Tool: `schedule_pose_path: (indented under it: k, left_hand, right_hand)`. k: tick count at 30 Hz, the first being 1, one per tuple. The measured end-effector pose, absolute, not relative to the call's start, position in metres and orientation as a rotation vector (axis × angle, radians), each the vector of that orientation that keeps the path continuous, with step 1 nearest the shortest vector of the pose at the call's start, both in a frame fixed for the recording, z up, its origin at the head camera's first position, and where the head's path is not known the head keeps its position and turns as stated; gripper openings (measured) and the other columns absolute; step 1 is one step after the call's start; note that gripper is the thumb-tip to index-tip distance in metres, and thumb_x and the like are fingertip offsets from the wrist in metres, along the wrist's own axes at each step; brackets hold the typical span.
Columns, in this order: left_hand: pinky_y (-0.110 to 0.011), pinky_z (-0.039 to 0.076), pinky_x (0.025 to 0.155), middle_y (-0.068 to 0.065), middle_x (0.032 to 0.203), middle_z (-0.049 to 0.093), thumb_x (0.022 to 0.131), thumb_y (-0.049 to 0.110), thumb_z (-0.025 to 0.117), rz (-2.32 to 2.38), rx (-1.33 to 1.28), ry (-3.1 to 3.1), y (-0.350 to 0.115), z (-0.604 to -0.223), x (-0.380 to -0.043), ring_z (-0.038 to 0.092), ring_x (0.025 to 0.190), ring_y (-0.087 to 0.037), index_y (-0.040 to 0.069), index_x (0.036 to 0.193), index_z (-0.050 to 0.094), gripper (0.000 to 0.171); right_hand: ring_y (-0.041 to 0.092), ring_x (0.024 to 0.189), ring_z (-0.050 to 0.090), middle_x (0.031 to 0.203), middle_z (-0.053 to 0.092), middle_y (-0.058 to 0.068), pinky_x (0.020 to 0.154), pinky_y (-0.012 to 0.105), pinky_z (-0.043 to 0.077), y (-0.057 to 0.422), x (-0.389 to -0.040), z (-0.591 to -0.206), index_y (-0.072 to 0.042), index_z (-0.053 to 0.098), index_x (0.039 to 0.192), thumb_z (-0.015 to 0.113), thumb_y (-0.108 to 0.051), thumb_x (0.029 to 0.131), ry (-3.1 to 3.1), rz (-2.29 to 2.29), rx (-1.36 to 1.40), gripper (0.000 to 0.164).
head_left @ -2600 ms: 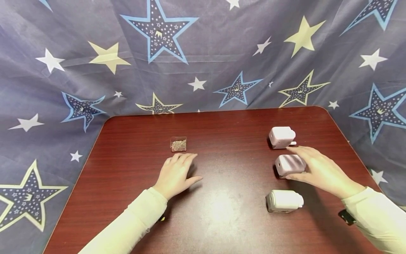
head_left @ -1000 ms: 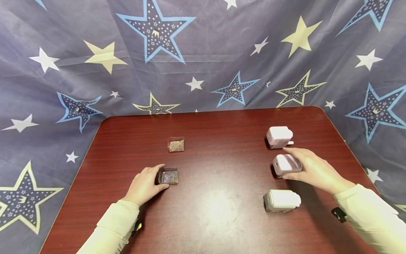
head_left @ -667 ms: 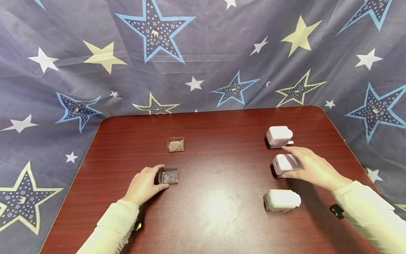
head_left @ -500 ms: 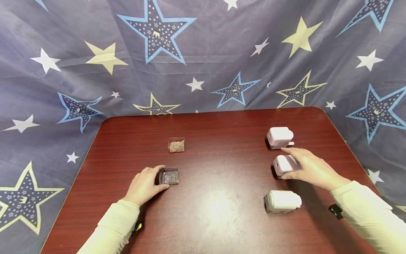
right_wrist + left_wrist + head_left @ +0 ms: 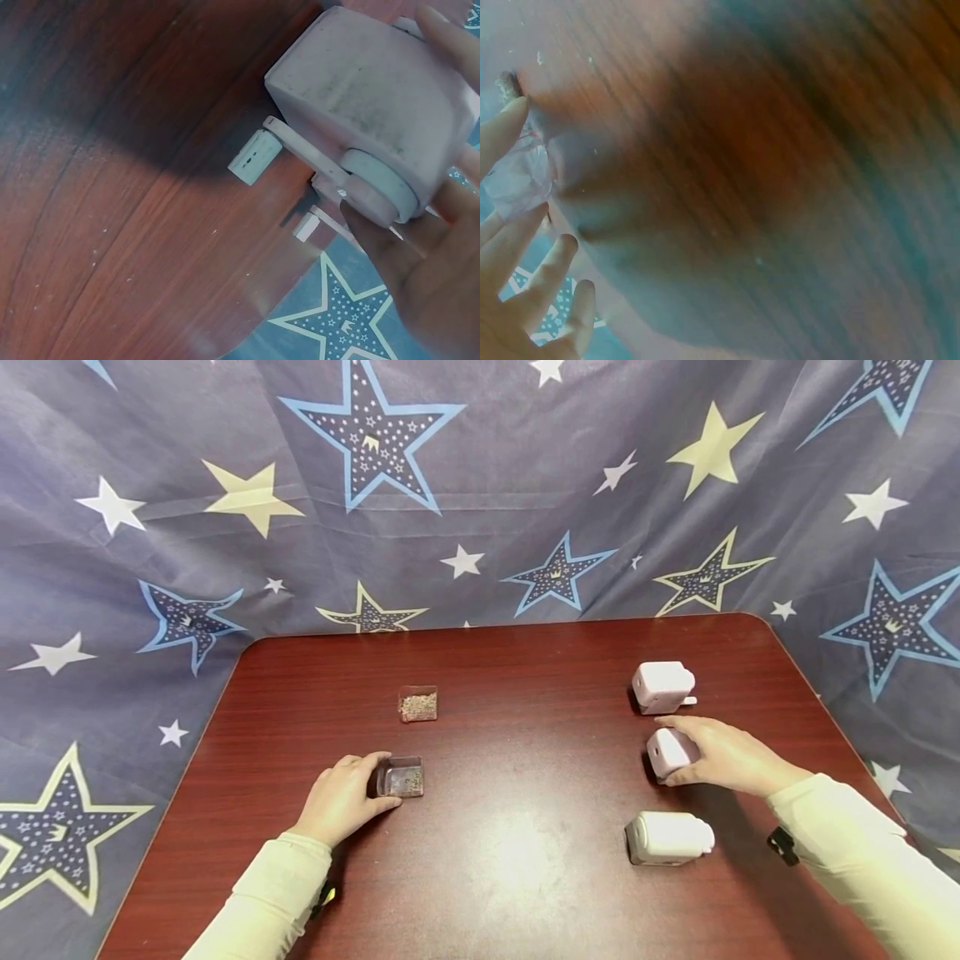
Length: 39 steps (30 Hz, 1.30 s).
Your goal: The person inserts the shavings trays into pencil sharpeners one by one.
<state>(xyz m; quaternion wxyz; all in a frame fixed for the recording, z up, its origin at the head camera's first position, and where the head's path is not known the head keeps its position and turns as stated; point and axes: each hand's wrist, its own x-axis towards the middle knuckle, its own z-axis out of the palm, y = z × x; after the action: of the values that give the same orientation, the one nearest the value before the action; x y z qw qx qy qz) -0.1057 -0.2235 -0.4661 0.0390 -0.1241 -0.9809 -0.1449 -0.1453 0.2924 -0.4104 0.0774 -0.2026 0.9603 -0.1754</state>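
Observation:
My left hand (image 5: 341, 795) holds a small clear plastic tray (image 5: 408, 783) at its left end, thumb on the near side and fingers on the far side. A few dark bits lie in the tray. At the right, my right hand (image 5: 726, 756) is around the middle pink pencil sharpener (image 5: 666, 753), thumb along the near side and fingers along the far side. In the right wrist view the crank handle (image 5: 256, 156) of this sharpener (image 5: 367, 82) sticks out, and a fingertip is right at the crank hub. My palm hides the sharpener's right end in the head view.
Beyond the left hand stands another clear tray (image 5: 417, 706) full of pale brown shavings. A second pink sharpener (image 5: 663, 685) is behind the right hand, a whitish one (image 5: 670, 837) in front. A star-patterned curtain (image 5: 480, 493) hangs behind the brown table (image 5: 525, 693).
My left hand has moved left and towards me and taken hold of the clear tray, which it hid earlier. The right hand has slid a little left over the middle sharpener.

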Motion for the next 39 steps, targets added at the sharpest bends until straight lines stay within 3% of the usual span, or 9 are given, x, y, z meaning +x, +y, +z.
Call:
schedule_pose_path:
  k: [8,18,39]
  left_hand:
    - [-0.057,0.051,0.082,-0.017,0.103,0.073,0.070,0.040,0.083,-0.436,-0.370,-3.010,-0.222,-0.466,-0.106,0.065,0.101,-0.037,0.005,0.124,0.068,0.066]
    - [-0.057,0.051,0.081,-0.017,0.102,0.073,0.071,0.042,0.082,-0.422,-0.377,-3.026,-0.223,-0.464,-0.108,0.066,0.097,-0.037,0.005,0.124,0.068,0.067]
    - [-0.053,0.053,0.077,-0.014,0.096,0.074,0.066,0.048,0.083,-0.401,-0.419,-3.004,-0.209,-0.466,-0.113,0.069,0.088,-0.035,0.008,0.118,0.071,0.066]
  right_hand:
    - [0.034,0.102,0.064,0.117,0.068,0.022,0.085,0.054,0.050,0.293,-0.150,-0.417,0.005,0.062,0.130,0.087,-0.029,0.064,2.875,-0.513,-0.664,0.078]
    - [0.024,0.087,0.060,0.098,0.066,0.010,0.077,0.049,0.050,0.297,-0.153,-0.427,0.000,0.062,0.114,0.089,-0.025,0.061,2.876,-0.637,-0.726,0.064]
    - [0.025,0.089,0.056,0.094,0.060,0.006,0.080,0.050,0.048,0.301,-0.155,-0.436,0.002,0.060,0.111,0.088,-0.023,0.063,2.845,-0.726,-0.813,0.062]
